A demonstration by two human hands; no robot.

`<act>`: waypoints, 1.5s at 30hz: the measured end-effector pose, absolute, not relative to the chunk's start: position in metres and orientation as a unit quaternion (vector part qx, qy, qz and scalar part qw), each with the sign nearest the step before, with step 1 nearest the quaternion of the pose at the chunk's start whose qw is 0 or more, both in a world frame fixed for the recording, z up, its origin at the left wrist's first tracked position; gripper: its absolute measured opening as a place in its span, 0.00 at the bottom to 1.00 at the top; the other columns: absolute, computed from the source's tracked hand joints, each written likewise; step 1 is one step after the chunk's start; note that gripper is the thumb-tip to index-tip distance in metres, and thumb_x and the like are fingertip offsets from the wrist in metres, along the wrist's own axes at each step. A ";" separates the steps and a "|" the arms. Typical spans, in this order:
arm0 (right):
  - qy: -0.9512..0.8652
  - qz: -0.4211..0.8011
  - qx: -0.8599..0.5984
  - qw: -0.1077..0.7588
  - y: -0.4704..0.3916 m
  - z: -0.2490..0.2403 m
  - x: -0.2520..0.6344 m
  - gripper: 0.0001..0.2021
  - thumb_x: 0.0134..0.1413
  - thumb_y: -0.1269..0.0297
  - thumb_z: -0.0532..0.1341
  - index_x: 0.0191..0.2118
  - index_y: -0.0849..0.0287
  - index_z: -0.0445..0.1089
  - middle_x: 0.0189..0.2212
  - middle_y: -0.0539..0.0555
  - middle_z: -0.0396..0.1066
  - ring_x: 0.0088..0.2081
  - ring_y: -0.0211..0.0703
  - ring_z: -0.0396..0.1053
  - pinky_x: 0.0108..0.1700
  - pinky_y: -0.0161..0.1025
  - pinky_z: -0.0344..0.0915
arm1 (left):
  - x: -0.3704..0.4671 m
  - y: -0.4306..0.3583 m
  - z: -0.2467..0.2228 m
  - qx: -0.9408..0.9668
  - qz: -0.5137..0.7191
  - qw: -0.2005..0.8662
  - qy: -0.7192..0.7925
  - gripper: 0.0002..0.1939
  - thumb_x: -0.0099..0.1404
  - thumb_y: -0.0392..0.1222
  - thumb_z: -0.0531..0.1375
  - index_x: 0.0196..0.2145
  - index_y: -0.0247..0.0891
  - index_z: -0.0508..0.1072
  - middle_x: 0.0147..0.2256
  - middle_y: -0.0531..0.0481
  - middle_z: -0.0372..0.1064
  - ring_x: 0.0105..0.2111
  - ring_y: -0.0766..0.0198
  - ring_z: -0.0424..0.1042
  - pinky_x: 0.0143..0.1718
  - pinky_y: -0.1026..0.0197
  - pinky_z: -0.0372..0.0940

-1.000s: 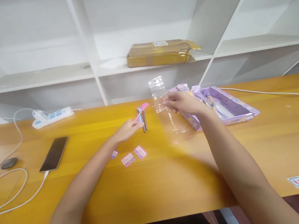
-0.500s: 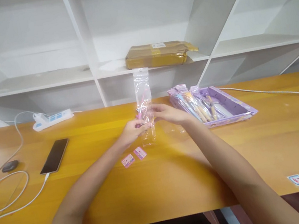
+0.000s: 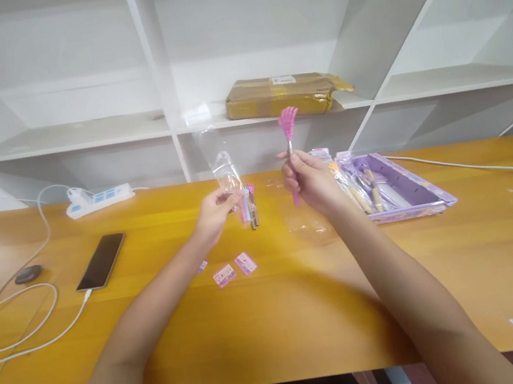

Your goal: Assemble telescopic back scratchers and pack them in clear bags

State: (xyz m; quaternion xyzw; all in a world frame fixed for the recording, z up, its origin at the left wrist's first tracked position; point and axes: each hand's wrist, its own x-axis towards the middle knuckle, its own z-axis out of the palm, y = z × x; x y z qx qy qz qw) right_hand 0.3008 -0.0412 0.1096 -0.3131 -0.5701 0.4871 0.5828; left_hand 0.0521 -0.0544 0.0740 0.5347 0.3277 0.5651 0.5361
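In my right hand (image 3: 307,177) is a pink back scratcher (image 3: 289,122), held upright by its handle, its hand-shaped head on top and a metal shaft below. My left hand (image 3: 215,215) pinches a clear plastic bag (image 3: 215,143), which rises above the fingers, tilted to the left. No item shows inside the bag's upper part. Just beyond my left fingers, more small back scratchers (image 3: 252,204) with pink and blue heads lie on the table. Small pink printed cards (image 3: 224,275) lie nearer me, one partly covered by my left forearm.
A purple box (image 3: 415,182) with packaged items stands on the right of the table. To the left are a phone (image 3: 101,262) on a charging cable, a dark mouse-like object (image 3: 28,275) and a power strip (image 3: 105,199). A taped carton (image 3: 279,95) sits on the shelf behind.
The pink back scratcher has come out of the bag and moved right and up in my right hand. The bag has swung left in my left hand, uncovering the back scratchers behind it.
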 end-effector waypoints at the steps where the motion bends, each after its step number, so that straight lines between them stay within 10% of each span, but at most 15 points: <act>1: -0.603 0.477 -0.327 0.549 -0.049 0.116 0.303 0.18 0.65 0.44 0.68 0.48 0.53 0.74 0.28 0.45 0.59 0.22 0.34 0.55 0.19 0.34 0.50 | 0.048 -0.054 0.079 0.517 0.584 0.534 0.326 0.20 0.56 0.56 0.78 0.31 0.37 0.81 0.29 0.52 0.72 0.29 0.68 0.68 0.34 0.63 0.63; 14: -0.826 0.408 -0.296 0.254 -0.099 0.140 0.293 0.17 0.79 0.48 0.52 0.46 0.56 0.69 0.28 0.46 0.67 0.24 0.34 0.61 0.28 0.35 0.61 | 0.023 -0.058 0.123 0.411 0.723 0.485 0.269 0.20 0.56 0.49 0.79 0.27 0.36 0.74 0.27 0.54 0.70 0.24 0.73 0.64 0.25 0.68 0.60; 28: -0.824 0.317 -0.353 0.311 -0.095 0.136 0.282 0.15 0.78 0.50 0.53 0.45 0.54 0.69 0.29 0.48 0.73 0.27 0.38 0.66 0.32 0.37 0.64 | 0.039 -0.069 0.119 0.404 0.694 0.529 0.273 0.20 0.53 0.49 0.80 0.36 0.37 0.79 0.35 0.51 0.79 0.35 0.67 0.77 0.38 0.64 0.72; 39: -0.761 0.381 -0.350 0.391 -0.096 0.126 0.266 0.25 0.71 0.53 0.60 0.67 0.52 0.58 0.48 0.56 0.73 0.30 0.38 0.71 0.31 0.39 0.68 | 0.057 -0.079 0.102 0.473 0.618 0.558 0.288 0.22 0.53 0.51 0.80 0.37 0.35 0.80 0.38 0.47 0.82 0.38 0.63 0.80 0.44 0.59 0.76; 45: -0.805 0.331 -0.403 0.283 -0.095 0.143 0.290 0.18 0.71 0.47 0.60 0.52 0.57 0.74 0.32 0.51 0.73 0.27 0.39 0.67 0.29 0.38 0.62 | 0.037 -0.068 0.116 0.423 0.700 0.510 0.266 0.23 0.49 0.50 0.82 0.35 0.36 0.80 0.35 0.51 0.80 0.36 0.66 0.79 0.40 0.62 0.75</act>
